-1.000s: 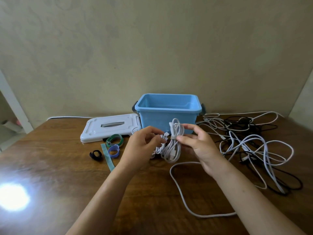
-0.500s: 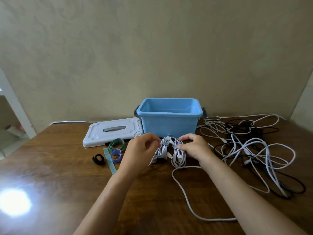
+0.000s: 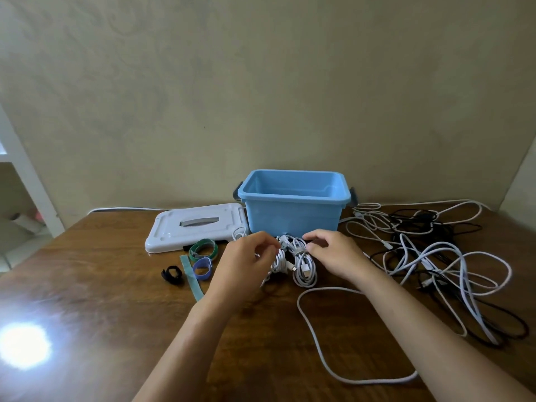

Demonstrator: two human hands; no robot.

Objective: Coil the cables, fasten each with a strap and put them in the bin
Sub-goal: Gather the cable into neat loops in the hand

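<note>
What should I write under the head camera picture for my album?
Two hands hold a coiled white cable before an open blue plastic bin.

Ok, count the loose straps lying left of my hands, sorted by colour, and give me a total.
Green rolled strap: 1
Purple rolled strap: 1
Black rolled strap: 1
Light green flat strap, unrolled: 1
Total: 4 loose straps on the table. A grey band already sits around the coiled white cable between the left hand and right hand; not counted.
</note>
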